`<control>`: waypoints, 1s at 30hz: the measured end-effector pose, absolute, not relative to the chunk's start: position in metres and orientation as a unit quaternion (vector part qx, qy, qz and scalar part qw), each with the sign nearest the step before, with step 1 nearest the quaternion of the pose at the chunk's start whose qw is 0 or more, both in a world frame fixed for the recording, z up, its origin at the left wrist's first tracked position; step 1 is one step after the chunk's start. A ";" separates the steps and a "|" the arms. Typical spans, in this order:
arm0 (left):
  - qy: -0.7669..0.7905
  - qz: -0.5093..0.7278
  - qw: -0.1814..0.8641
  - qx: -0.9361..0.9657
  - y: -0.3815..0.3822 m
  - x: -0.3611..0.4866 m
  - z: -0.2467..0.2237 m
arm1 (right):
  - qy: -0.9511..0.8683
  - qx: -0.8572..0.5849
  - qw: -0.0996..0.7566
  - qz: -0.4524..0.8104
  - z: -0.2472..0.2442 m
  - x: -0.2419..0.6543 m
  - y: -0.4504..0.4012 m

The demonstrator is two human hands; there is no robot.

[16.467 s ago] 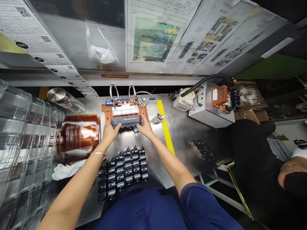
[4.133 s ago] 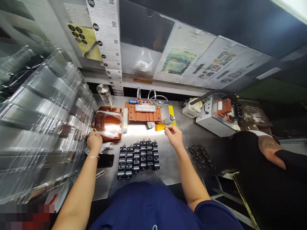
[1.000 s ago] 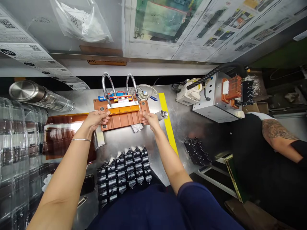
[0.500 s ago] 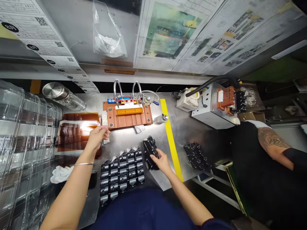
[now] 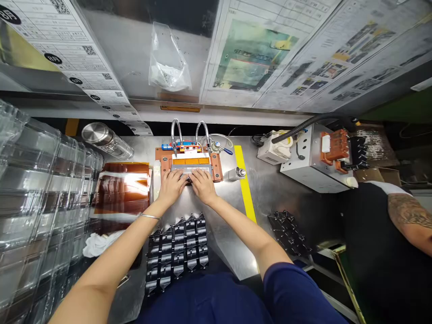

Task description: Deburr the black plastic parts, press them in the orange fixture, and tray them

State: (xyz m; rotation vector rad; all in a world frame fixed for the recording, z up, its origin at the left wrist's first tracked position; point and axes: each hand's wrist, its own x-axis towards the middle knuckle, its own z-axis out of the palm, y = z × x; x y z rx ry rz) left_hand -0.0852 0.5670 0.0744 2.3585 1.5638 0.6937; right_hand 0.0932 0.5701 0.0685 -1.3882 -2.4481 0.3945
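Both my hands lie side by side at the front of a brown fixture block [image 5: 219, 173] with an orange strip [image 5: 189, 161] along its upper part. A dark grey, flat-looking part [image 5: 177, 168] rests on the block, partly covered by my fingers. My left hand [image 5: 172, 186] has its fingers stretched over the left half of this part. My right hand [image 5: 203, 185] lies the same way on the right half. The thumbs come close together at the middle, where something dark shows between them. Two bent metal hoses [image 5: 201, 128] rise behind the strip.
Rows of black moulded parts [image 5: 178, 249] lie in front of me, more black parts [image 5: 288, 231] to the right. A small metal-capped bottle [image 5: 237, 173] stands by the yellow tape [image 5: 245, 184]. Brown film sheets [image 5: 123, 193], a flask [image 5: 107, 140] and clear trays [image 5: 43, 193] are left. A co-worker's arm [image 5: 410, 216] is at right.
My right hand has moved from the table up to the fixture, and the black part it held has left that spot. My left hand has shifted right onto the block. A grey part now covers its front.
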 end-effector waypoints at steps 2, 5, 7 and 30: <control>0.527 0.232 0.116 0.810 0.580 -0.084 0.067 | -0.849 -0.484 0.151 0.145 0.068 0.112 0.576; 0.533 0.239 0.122 0.802 0.598 -0.080 0.060 | -0.817 -0.532 0.164 0.151 0.075 0.145 0.598; 0.541 0.247 0.130 0.793 0.604 -0.078 0.056 | -0.774 -0.596 0.166 0.131 0.081 0.164 0.619; 0.758 0.274 0.239 0.541 0.599 -0.096 0.064 | -0.526 -0.693 0.275 0.409 0.087 0.130 0.626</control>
